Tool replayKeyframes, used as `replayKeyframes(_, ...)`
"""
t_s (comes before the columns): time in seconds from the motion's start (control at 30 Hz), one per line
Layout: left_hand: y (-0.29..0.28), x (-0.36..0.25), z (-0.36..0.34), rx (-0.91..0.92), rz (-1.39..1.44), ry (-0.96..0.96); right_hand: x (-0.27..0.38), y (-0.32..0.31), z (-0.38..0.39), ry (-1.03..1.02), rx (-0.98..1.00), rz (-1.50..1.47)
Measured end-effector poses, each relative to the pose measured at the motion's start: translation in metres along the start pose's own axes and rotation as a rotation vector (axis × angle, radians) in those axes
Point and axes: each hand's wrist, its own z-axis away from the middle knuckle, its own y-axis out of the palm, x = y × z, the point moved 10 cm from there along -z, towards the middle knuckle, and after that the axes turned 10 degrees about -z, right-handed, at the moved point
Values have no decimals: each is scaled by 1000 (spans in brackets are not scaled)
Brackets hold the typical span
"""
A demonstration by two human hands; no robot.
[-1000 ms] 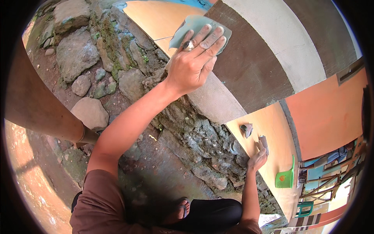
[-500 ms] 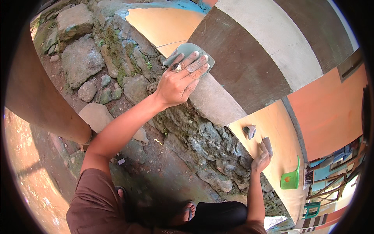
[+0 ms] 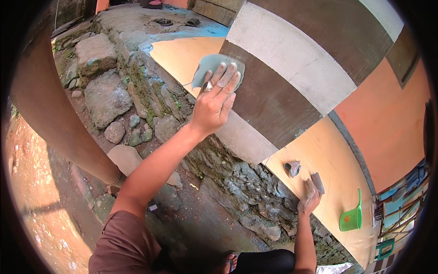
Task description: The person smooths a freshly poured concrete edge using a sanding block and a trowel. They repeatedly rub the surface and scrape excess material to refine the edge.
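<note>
My left hand [image 3: 213, 98] reaches up to the corner of a striped brown-and-white pillar [image 3: 273, 86]. Its fingers press flat over a thin grey-green sheet that looks like sandpaper [image 3: 205, 68], holding it by the pillar's left edge. Lower right, my right hand [image 3: 310, 198] rests on the edge of an orange tiled ledge [image 3: 331, 194]. Its fingers are bent around a folded grey piece [image 3: 318, 182], whose material I cannot make out. Just beyond lies a crumpled grey piece [image 3: 293, 168].
A green dipper [image 3: 350, 219] stands on the ledge to the right. Rough rock [image 3: 246, 182] drops below the ledge, with loose stones [image 3: 107, 98] to the left. A brown post [image 3: 59, 109] rises beside my left arm. Dark footwear [image 3: 164, 22] lies at the far top.
The view has tilted and shifted, so the scene sits lower. My left hand and its sheet have moved a little up the pillar's edge. My right hand keeps its place on the ledge.
</note>
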Motion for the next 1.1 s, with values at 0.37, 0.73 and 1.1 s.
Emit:
replayKeyframes(0.37,-16,-18,-232,34,154,11,7,2,5,-39,-21,-81)
replayKeyframes(0.73,-4,-12,-64,54,-19,50,-9,-7,2,30,-70,-180)
replayKeyframes(1.1,-30,-55,-299,-260,96,225,-6,-6,1,38,-68,-209)
